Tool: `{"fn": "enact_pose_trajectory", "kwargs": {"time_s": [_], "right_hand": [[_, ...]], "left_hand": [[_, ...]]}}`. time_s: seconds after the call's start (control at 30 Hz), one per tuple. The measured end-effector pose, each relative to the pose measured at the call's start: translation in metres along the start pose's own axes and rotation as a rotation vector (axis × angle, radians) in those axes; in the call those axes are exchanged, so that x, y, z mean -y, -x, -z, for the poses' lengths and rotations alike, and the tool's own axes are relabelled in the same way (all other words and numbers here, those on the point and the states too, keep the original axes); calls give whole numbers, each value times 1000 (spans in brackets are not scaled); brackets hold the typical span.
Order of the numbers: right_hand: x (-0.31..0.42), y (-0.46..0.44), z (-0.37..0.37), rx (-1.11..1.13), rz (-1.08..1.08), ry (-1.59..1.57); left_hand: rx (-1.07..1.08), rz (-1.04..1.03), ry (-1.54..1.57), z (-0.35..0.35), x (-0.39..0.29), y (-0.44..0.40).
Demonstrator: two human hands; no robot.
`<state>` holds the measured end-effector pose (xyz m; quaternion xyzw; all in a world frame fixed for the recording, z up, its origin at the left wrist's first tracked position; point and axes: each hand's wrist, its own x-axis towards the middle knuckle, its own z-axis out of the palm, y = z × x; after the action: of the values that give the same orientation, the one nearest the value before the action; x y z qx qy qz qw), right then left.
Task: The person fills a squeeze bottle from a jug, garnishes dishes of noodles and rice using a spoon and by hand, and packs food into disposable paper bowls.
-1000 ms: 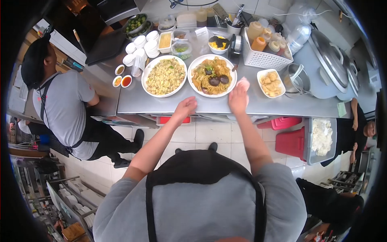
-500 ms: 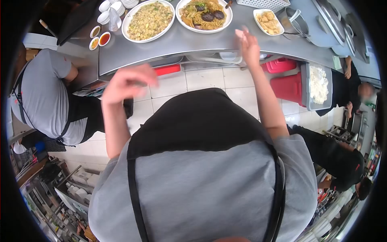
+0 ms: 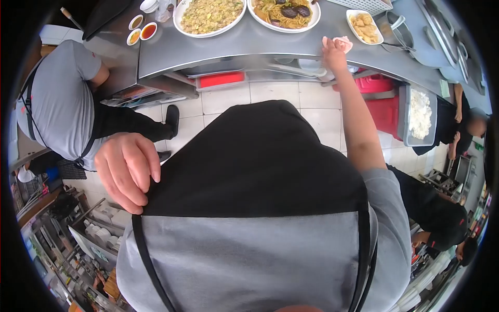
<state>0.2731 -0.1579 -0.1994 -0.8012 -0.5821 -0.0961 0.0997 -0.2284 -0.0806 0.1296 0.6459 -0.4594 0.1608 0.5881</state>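
Note:
Over the left edge of the black apron (image 3: 249, 161), my left hand (image 3: 127, 169) has its fingers bent and close together at the corner by the strap. Its thumb is hidden. My right hand (image 3: 334, 56) is closed on a crumpled pink cloth (image 3: 341, 43) at the counter's front edge (image 3: 291, 56). Left of the cloth stand a plate of noodles with dark mushrooms (image 3: 286, 14) and a plate of fried rice (image 3: 208, 15). A square white bowl of pale golden pieces (image 3: 365, 27) is to its right.
Small sauce dishes (image 3: 148, 31) sit at the counter's left. A metal pot (image 3: 396, 32) and large lids (image 3: 442, 31) are at the right. A co-worker in grey (image 3: 57, 99) stands at the left. A grey tub (image 3: 431, 122) and people in black are at the right.
The view has tilted down. My left hand has moved from the counter's front back to the apron's left corner, and the apron's top edge now looks straighter. My right hand keeps the cloth.

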Motion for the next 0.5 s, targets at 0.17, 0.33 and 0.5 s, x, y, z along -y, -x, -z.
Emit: {"fn": "enact_pose_trajectory", "kwargs": {"time_s": [0.17,0.33,0.5], "right_hand": [[-3,1,-6,52,2,84],[5,-1,6,40,-61,4],[6,-4,8,52,-60,57]], "left_hand": [[-209,242,78,30,19,-7],[-660,695,-307,30,58,-62],[-403,1026,-324,23,89,-102]]}}
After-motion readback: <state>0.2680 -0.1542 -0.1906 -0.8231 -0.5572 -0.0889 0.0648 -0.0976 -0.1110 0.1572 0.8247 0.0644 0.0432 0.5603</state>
